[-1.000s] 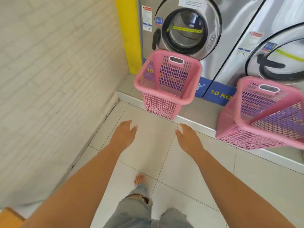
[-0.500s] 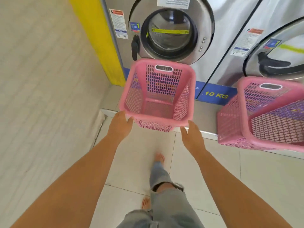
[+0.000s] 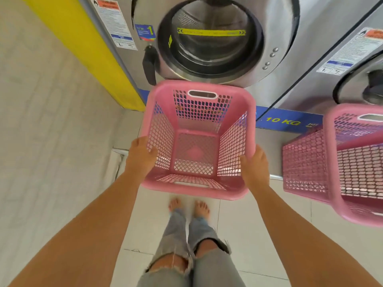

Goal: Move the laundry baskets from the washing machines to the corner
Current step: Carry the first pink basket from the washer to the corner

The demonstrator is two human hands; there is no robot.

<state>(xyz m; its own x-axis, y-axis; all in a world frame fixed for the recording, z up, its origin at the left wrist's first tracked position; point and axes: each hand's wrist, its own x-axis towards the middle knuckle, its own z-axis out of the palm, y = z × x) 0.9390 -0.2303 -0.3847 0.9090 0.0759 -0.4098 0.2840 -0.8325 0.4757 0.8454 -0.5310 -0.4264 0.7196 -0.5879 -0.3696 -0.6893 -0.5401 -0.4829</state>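
Observation:
An empty pink mesh laundry basket [image 3: 196, 141] stands upright in front of washing machine number 1 [image 3: 209, 38], on the raised ledge. My left hand [image 3: 141, 156] grips the basket's left rim, thumb inside. My right hand [image 3: 255, 164] grips its right rim the same way. A second pink basket [image 3: 331, 162] stands to the right, below the neighbouring machine, tilted towards me and cut off by the frame's edge.
A pale brick wall [image 3: 51, 141] runs along the left and meets a yellow pillar [image 3: 83, 48] beside the machine. The floor [image 3: 248, 235] is light tile. My bare feet [image 3: 188, 208] stand just below the basket. A blue "10 KG" strip [image 3: 286, 121] runs under the machines.
I stepped closer to the machine. Both hands went from hanging free, to reaching the basket's near rim, to gripping its left and right rims.

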